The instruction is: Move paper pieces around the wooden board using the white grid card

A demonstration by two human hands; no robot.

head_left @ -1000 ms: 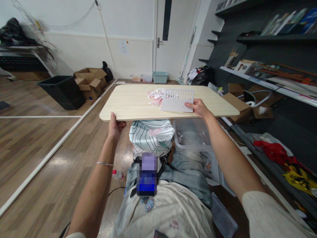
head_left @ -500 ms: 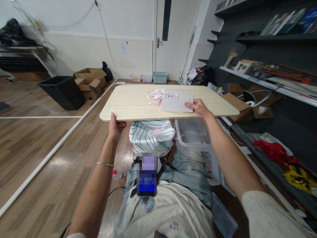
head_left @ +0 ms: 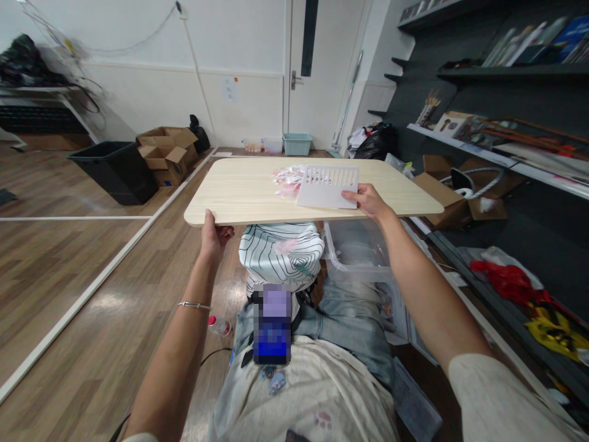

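Note:
A light wooden tabletop (head_left: 239, 190) is held level in front of me. My left hand (head_left: 212, 233) grips its near left edge, thumb on top and fingers curled underneath. My right hand (head_left: 368, 201) grips the near edge further right, with the thumb pressing the corner of a white slotted plastic tray (head_left: 327, 185) that lies on the board. A pile of small pink and white packets (head_left: 289, 178) lies on the board just left of the tray.
Under the board are a patterned cushion (head_left: 280, 252) and a clear plastic bin (head_left: 359, 248). A black bin (head_left: 115, 169) and cardboard boxes (head_left: 168, 153) stand at the left back. Dark shelves (head_left: 506, 147) with clutter line the right wall. A door (head_left: 317, 67) is behind.
The board and both hands have stayed almost still; the view has only shifted very slightly.

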